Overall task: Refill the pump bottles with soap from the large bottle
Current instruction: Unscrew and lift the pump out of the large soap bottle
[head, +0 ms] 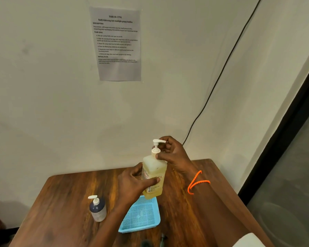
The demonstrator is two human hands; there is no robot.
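Head view of a pump-head step at a wooden worktop (64, 193). The left hand (132, 184) wraps the body of a yellow pump bottle (154, 172), thumb across the label, and holds it upright in the air above the far end of a blue mesh tray (141, 214) that lies near the middle of the worktop. The right hand (173, 154) pinches the white pump head (156, 148) at its collar, fingers curled behind the nozzle. A 2nd pump bottle, dark blue (97, 209), stands upright toward the left edge, well apart from both hands. No larger bottle can be made out. Likely hazards: the bottle is unsupported from below, so torque on the collar may rotate it inside the left hand; soap residue would make that grip slip; a tilt once the collar is loose would spill onto the tray or the worktop; a cross-threaded collar would leak later.
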